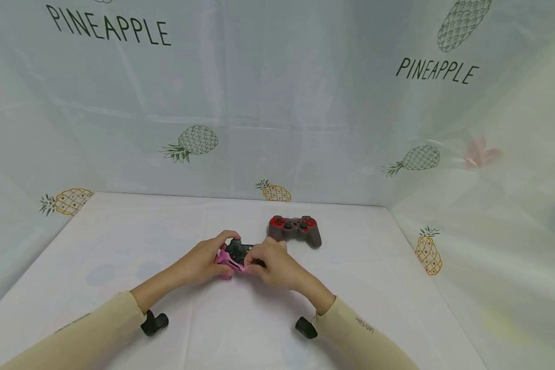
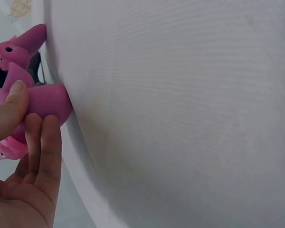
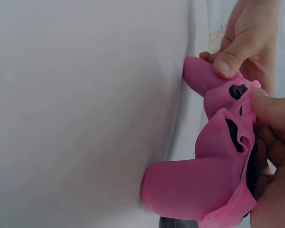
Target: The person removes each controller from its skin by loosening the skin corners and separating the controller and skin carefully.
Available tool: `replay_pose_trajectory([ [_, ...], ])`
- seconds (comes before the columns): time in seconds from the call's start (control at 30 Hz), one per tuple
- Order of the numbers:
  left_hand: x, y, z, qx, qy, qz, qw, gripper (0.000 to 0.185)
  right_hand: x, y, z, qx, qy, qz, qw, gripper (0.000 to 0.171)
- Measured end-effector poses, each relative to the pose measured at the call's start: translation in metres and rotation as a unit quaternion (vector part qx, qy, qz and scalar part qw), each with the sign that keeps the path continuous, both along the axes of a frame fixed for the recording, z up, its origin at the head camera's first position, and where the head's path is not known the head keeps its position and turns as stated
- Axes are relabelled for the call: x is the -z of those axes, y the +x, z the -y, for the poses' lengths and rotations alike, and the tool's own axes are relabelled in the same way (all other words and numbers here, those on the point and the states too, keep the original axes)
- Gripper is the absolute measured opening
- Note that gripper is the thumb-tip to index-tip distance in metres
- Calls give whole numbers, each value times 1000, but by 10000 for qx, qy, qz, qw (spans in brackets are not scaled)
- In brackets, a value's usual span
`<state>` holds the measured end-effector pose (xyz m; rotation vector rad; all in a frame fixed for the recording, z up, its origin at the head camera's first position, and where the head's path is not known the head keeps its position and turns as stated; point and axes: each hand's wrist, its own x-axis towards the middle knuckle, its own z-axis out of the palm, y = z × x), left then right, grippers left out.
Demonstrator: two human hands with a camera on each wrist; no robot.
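While a black controller sits partly inside a pink cover on the white table, the left hand curls round one covered grip, the right hand pinches the cover, and a brown-and-red controller lies just beyond them.

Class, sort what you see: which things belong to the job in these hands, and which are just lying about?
Belongs to the job:
pink cover, gripped by the left hand and pinched by the right hand
black controller, partly inside the cover

Apparently just lying about:
dark controller with red markings, on the table, held by neither hand
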<state>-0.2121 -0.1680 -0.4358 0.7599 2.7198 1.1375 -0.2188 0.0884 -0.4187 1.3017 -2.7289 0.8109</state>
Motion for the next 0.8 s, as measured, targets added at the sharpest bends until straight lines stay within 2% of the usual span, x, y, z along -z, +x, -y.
replay_pose_trajectory([
  [0.2,1,-1,-1,-76,-84,109,9999,78,5,4,0,-53,115,-415,9991,4],
  [0.5,0,-4,0,51,109,146,9998,75,9,7,0,79,284,-576,9979,5],
  [0.7,0,-5,0,24,105,158,9998,75,9,9,0,85,369,-645,9972,5],
  [0.8,0,-5,0,-29,87,211,9997,76,9,10,1,129,461,-832,9954,5],
])
